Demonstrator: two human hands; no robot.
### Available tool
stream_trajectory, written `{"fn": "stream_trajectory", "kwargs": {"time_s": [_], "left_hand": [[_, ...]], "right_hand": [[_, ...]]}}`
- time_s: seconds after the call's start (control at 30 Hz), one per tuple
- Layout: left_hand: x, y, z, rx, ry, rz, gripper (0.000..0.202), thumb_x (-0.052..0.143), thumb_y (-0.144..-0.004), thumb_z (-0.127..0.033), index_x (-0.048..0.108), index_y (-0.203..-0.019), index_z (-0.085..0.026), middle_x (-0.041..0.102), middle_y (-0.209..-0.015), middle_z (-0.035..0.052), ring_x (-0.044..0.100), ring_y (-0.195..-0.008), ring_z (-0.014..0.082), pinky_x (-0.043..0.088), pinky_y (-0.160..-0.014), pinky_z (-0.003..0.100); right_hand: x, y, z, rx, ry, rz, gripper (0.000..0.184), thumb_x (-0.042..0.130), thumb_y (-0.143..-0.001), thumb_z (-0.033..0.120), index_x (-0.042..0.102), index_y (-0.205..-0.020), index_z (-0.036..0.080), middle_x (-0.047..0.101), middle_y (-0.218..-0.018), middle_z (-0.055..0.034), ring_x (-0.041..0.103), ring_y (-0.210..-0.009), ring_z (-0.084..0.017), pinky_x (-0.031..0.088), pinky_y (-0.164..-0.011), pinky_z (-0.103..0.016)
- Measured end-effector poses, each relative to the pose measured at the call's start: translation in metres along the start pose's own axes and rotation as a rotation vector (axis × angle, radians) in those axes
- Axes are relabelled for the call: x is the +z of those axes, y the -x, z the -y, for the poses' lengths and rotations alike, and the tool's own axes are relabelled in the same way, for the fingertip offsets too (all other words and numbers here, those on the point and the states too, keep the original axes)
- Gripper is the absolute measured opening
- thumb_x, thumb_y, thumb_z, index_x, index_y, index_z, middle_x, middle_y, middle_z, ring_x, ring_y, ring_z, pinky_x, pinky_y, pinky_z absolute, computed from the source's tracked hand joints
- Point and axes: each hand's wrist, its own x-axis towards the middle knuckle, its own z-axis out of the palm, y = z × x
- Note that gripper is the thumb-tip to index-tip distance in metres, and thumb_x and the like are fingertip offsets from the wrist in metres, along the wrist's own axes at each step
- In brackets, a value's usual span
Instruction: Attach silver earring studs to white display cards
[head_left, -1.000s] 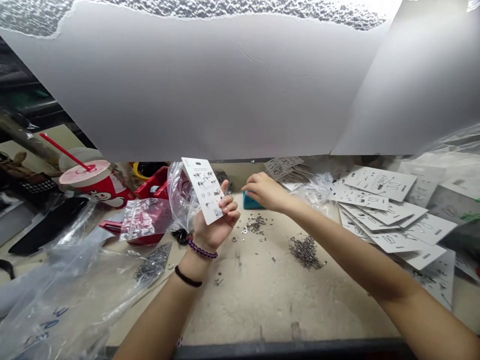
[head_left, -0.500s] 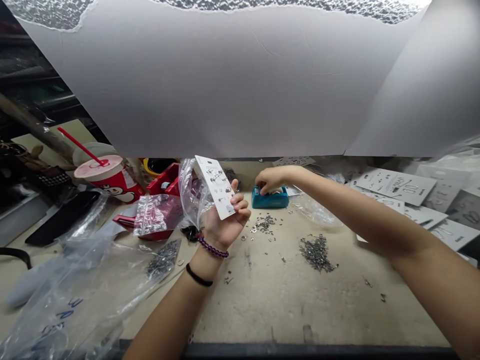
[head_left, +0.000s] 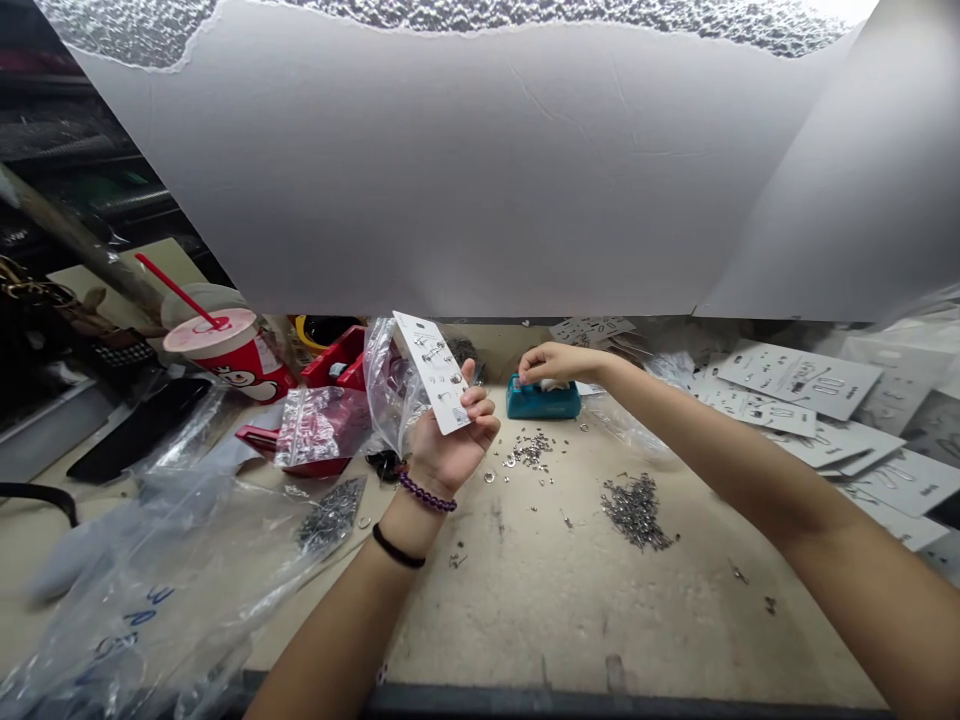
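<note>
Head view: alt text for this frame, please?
A person's left hand holds up a white card mounted with small metal pieces, while the right hand rests on a teal tape dispenser. Loose metal pieces lie on a worn workbench, with more white cards to the right.

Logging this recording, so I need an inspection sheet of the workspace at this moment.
Surface: scuffed pale workbench.
Job's things: white display card with small metal pieces on it; teal tape dispenser; loose small metal parts and a heap of metal parts on the bench.
Clutter: printed white cards scattered at right; clear plastic bag; zip bag; red tray; red-and-white cup with straw.
Grippers: left hand grips the card; right hand is on top of the dispenser.
Cables: nothing seen.
Surroundings: large white sheet fills the upper view.
</note>
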Motion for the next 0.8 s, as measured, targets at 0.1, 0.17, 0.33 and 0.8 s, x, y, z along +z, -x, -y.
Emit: {"fn": "stream_trajectory", "kwargs": {"time_s": [0.1, 0.17, 0.33, 0.8], "left_hand": [[-0.002, -0.001, 0.001, -0.006, 0.001, -0.001, 0.027, 0.041, -0.083, -0.015, 0.053, -0.107, -0.015, 0.042, -0.064, -0.0011, 0.042, -0.055, 0.0076, 0.041, -0.054, 0.018], [-0.003, -0.002, 0.001, -0.018, -0.003, -0.009, 0.027, 0.040, -0.083, -0.015, 0.053, -0.106, -0.015, 0.042, -0.064, -0.0011, 0.042, -0.055, 0.0076, 0.041, -0.054, 0.018], [-0.005, -0.004, 0.003, -0.024, -0.020, -0.044, 0.025, 0.040, -0.083, -0.013, 0.054, -0.104, -0.016, 0.041, -0.064, -0.0015, 0.041, -0.054, 0.0072, 0.041, -0.053, 0.017], [-0.004, -0.004, 0.004, -0.043, -0.005, -0.050, 0.025, 0.042, -0.081, -0.012, 0.054, -0.103, -0.015, 0.040, -0.065, -0.0015, 0.041, -0.055, 0.0075, 0.041, -0.054, 0.017]], "right_hand": [[-0.002, 0.000, -0.003, -0.074, -0.167, -0.011, 0.024, 0.055, -0.073, 0.037, 0.059, -0.085, 0.017, 0.059, -0.094, -0.0061, 0.051, -0.082, -0.013, 0.041, -0.068, -0.024], [-0.004, -0.004, -0.003, -0.084, -0.182, 0.010, 0.024, 0.059, -0.070, 0.036, 0.061, -0.084, 0.017, 0.060, -0.091, -0.0060, 0.051, -0.082, -0.014, 0.040, -0.069, -0.025], [-0.003, -0.018, -0.002, -0.071, -0.105, 0.075, 0.018, 0.063, -0.067, 0.032, 0.063, -0.077, 0.017, 0.061, -0.088, -0.0053, 0.053, -0.081, -0.014, 0.041, -0.069, -0.024], [0.008, -0.036, -0.010, -0.180, -0.260, 0.116, 0.022, 0.064, -0.065, 0.035, 0.062, -0.079, 0.017, 0.061, -0.085, -0.0021, 0.053, -0.083, -0.012, 0.040, -0.077, -0.025]]}}
